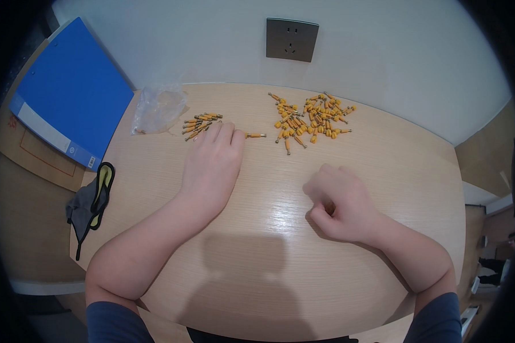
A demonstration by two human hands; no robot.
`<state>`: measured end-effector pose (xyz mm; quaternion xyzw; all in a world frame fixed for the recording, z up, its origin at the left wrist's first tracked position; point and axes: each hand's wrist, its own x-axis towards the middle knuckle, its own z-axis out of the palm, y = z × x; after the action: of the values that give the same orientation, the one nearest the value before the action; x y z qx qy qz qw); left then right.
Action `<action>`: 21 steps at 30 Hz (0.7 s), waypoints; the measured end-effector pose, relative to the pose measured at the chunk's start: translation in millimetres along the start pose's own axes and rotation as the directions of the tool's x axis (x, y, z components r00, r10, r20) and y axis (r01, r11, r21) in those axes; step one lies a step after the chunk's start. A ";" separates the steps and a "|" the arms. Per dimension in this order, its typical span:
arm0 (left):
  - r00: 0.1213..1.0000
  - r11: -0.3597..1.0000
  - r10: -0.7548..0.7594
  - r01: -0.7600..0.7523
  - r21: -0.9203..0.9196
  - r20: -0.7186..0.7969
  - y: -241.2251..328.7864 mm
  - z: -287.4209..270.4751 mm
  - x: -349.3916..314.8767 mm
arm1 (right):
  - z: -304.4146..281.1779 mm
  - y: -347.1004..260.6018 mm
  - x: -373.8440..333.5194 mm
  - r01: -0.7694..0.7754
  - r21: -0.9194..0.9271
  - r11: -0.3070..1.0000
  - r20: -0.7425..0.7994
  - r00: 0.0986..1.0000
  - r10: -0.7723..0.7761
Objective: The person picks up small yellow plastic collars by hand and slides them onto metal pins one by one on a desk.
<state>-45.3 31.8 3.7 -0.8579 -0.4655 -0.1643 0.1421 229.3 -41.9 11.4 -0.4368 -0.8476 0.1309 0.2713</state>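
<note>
At the far left-middle of the table, my left hand [213, 163] rests palm down, its fingers bent and pressed together. A yellow wall plug with a metal screw [255, 135] pokes out to the right from beneath its index finger; the thumb is hidden. Just beyond those fingers lies a small group of similar wall plugs [197, 124], roughly lined up side by side. My right hand [344, 204] is curled over the right middle of the table, its fingers slightly blurred. A dark brownish patch shows between its thumb and fingers, too shaded to identify. A larger loose heap of wall plugs [326, 114] lies beyond it.
A clear plastic bag [159, 108] lies at the back left beside a standing blue folder [71, 91]. Near the left edge is a grey cloth pouch with black trim [91, 197]. A dark wall socket [292, 40] sits above the wooden table [269, 274].
</note>
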 end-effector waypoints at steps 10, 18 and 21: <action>0.980 0.937 0.183 -0.199 -0.286 -0.083 5.8 5.0 -1.5 | 1.1 -0.8 1.1 -0.002 0.018 1.000 -0.005 1.000 0.002; 0.977 0.921 0.196 -0.213 -0.327 -0.083 5.9 3.0 -2.1 | 1.8 2.7 -0.6 -0.014 0.051 0.999 0.021 1.000 0.013; 0.980 0.928 0.185 -0.198 -0.314 -0.073 5.7 3.8 -2.8 | 4.9 7.6 -2.4 -0.144 0.236 0.961 -0.026 0.988 0.154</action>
<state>-41.3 28.2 -1.3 -0.9073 -0.3438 -0.2407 0.0263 232.6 -39.3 3.1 -0.4672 -0.7849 0.2399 0.3289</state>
